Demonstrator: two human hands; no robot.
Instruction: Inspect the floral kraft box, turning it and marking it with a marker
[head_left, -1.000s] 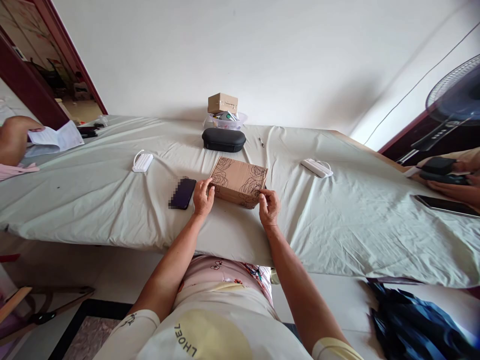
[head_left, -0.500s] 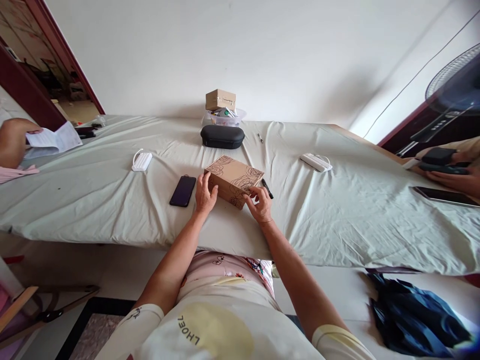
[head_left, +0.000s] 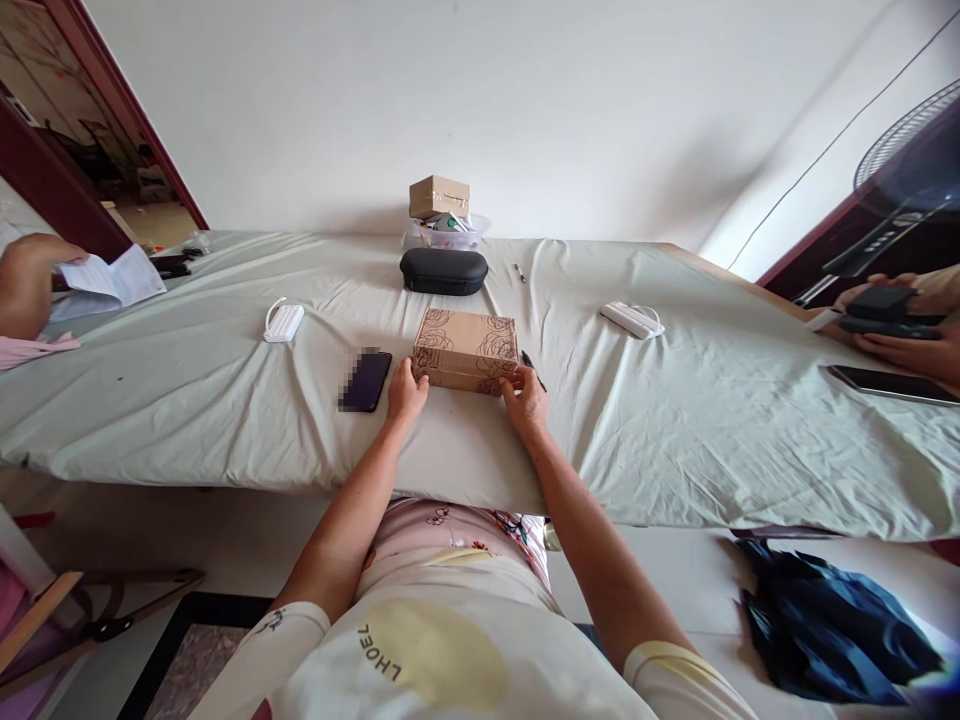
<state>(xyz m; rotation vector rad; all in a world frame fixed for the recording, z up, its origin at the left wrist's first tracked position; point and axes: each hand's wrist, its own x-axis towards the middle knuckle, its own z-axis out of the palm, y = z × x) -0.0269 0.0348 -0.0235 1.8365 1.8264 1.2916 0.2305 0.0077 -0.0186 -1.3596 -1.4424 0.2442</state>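
Note:
A brown cardboard box (head_left: 466, 347) printed with flower outlines lies flat on the cloth-covered table (head_left: 225, 400) in front of me. My left hand (head_left: 406, 391) grips its near left corner, fingers curled against the side. My right hand (head_left: 524, 397) holds the near right corner in the same way. A black pen (head_left: 533, 369) lies on the cloth just right of the box, beside my right fingers. A dark phone (head_left: 365, 380) rests a short way left of my left hand.
Behind the box sit a black oval case (head_left: 443, 271), a clear tub with a small carton (head_left: 439, 196) on top, and two white folded items (head_left: 283, 322) (head_left: 632, 320). Another person's hand with paper (head_left: 30, 282) is at far left; another's hands with devices (head_left: 896, 330) at right beside a phone (head_left: 892, 384).
The box was turned from an angled pose and set down square to me. Both hands shifted to its near corners. The pen came into sight beside it.

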